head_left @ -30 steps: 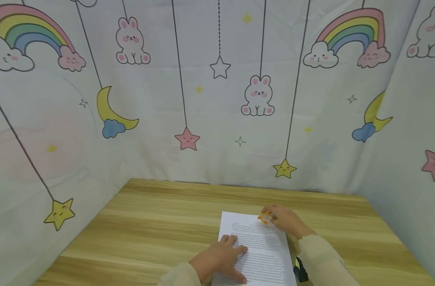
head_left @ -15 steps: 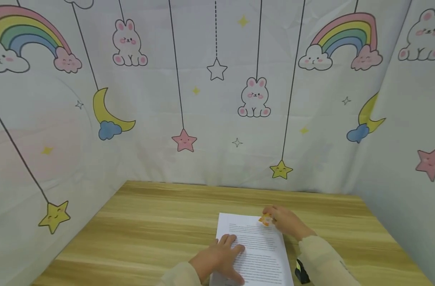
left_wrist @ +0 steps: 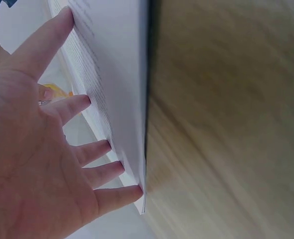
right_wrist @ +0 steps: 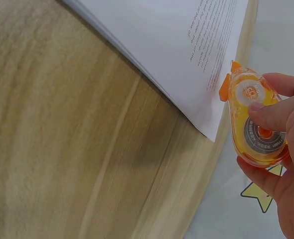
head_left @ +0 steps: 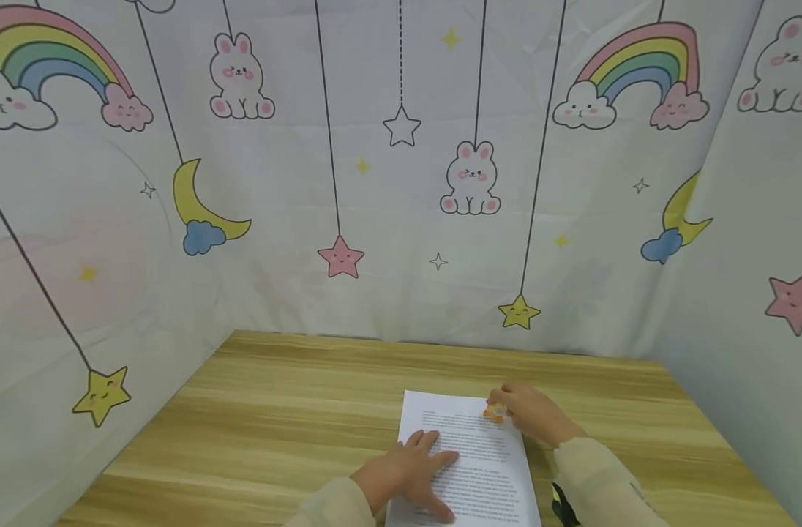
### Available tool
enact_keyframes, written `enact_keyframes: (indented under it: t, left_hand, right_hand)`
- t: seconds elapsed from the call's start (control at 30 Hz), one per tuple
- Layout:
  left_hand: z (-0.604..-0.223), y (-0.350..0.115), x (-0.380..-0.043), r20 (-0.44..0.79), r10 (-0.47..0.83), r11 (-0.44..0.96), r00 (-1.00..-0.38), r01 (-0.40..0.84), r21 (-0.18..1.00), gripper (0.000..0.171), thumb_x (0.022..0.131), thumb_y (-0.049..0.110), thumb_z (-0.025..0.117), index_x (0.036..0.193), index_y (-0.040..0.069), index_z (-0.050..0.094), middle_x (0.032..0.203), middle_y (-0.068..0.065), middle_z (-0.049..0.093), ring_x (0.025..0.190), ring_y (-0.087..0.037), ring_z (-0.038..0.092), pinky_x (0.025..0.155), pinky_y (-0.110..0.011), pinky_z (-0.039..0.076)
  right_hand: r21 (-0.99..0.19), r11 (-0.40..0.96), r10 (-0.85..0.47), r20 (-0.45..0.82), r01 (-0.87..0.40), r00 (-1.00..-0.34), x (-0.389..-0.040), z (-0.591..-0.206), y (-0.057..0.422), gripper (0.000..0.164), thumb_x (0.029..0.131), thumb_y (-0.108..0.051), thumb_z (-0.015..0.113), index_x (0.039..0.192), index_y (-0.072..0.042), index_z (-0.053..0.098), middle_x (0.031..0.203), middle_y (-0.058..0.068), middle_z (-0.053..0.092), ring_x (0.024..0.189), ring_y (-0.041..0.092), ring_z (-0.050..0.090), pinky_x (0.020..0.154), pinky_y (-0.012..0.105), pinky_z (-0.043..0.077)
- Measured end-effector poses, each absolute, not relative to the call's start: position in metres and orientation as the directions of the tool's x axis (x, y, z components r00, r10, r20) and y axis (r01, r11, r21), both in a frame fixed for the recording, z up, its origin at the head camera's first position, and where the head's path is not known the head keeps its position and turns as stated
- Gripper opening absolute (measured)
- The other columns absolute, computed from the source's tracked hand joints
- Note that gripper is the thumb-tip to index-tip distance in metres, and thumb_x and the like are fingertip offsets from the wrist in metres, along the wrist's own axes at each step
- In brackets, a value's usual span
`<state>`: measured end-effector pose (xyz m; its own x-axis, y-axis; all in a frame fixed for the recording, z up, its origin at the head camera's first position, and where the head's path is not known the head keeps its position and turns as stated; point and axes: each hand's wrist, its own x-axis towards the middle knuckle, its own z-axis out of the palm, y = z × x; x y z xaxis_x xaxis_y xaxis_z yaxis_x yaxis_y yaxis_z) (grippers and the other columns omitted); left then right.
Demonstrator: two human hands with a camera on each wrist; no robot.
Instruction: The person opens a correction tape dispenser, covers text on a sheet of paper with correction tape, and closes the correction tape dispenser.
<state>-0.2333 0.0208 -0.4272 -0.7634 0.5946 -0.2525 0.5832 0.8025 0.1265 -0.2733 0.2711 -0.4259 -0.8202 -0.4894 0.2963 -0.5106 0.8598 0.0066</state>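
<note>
Nearest, at the lower edge of the head view, are two cream sleeves [head_left: 595,476], and beside the right one a dark object [head_left: 563,506] with a light-coloured patch, partly covered, too little showing to name. From the left sleeve the left hand [head_left: 410,476] reaches over the printed paper [head_left: 483,468], its fingers and thumb spread apart and their tips resting on the page. Farther up, the right hand [head_left: 533,411] pinches an orange and clear correction tape dispenser [right_wrist: 251,112], thumb on its near face and fingers behind and below. The dispenser is at the page's top right corner; whether its orange tip touches the paper I cannot tell. Around the paper spreads a wood-grain table [head_left: 276,410], and behind that hangs white cloth [head_left: 401,300] printed with rabbits, stars, moons and rainbows
</note>
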Motion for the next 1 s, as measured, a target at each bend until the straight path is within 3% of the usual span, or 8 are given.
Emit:
enact_keyframes:
  t: [0.17, 0.37, 0.6, 0.83, 1.0]
  left_hand:
    - [-0.429, 0.022, -0.236, -0.251, 0.599, 0.799, -0.760, 0.589, 0.120, 0.082, 0.064, 0.066, 0.069, 0.136, 0.043, 0.038, 0.147, -0.001, 0.029, 0.137, -0.028, 0.027, 0.105, -0.052, 0.034]
    - [-0.429, 0.021, -0.236, -0.265, 0.604, 0.796, -0.752, 0.586, 0.152, 0.083, 0.062, 0.066, 0.070, 0.136, 0.042, 0.040, 0.146, -0.001, 0.030, 0.136, -0.028, 0.027, 0.105, -0.052, 0.034]
    - [-0.431, 0.019, -0.236, -0.262, 0.604, 0.796, -0.753, 0.588, 0.142, 0.084, 0.062, 0.067, 0.069, 0.136, 0.043, 0.038, 0.148, -0.001, 0.029, 0.137, -0.028, 0.027, 0.105, -0.052, 0.033]
    - [-0.435, 0.019, -0.238, -0.251, 0.619, 0.784, -0.744, 0.607, 0.133, 0.084, 0.062, 0.069, 0.067, 0.136, 0.044, 0.037, 0.148, -0.001, 0.029, 0.137, -0.029, 0.027, 0.104, -0.053, 0.034]
    - [-0.435, 0.019, -0.237, -0.248, 0.613, 0.788, -0.750, 0.603, 0.127, 0.084, 0.062, 0.069, 0.067, 0.136, 0.044, 0.037, 0.148, -0.001, 0.029, 0.136, -0.028, 0.028, 0.104, -0.053, 0.035]
  right_hand:
    - [0.009, 0.868, -0.476, 0.296, -0.496, -0.828, -0.273, -0.424, 0.269, 0.034, 0.074, 0.007, 0.067, 0.095, -0.019, 0.066, 0.086, -0.002, 0.061, 0.078, 0.016, 0.058, 0.068, 0.033, 0.050]
    - [0.044, 0.845, -0.516, 0.321, -0.532, -0.794, -0.273, -0.429, 0.262, 0.033, 0.073, 0.008, 0.067, 0.095, -0.018, 0.066, 0.086, 0.000, 0.062, 0.080, 0.017, 0.059, 0.070, 0.034, 0.051]
    - [0.029, 0.864, -0.489, 0.290, -0.503, -0.823, -0.274, -0.428, 0.255, 0.028, 0.081, 0.004, 0.061, 0.098, -0.018, 0.066, 0.090, 0.000, 0.062, 0.088, 0.020, 0.057, 0.076, 0.037, 0.051]
    - [0.080, 0.881, -0.470, 0.259, -0.466, -0.844, -0.274, -0.429, 0.254, 0.028, 0.080, 0.004, 0.062, 0.097, -0.019, 0.064, 0.089, 0.000, 0.059, 0.087, 0.019, 0.056, 0.076, 0.037, 0.050]
    - [0.133, 0.857, -0.515, 0.258, -0.497, -0.818, -0.273, -0.429, 0.252, 0.021, 0.082, -0.002, 0.061, 0.096, -0.018, 0.059, 0.088, 0.002, 0.055, 0.082, 0.020, 0.052, 0.069, 0.037, 0.049]
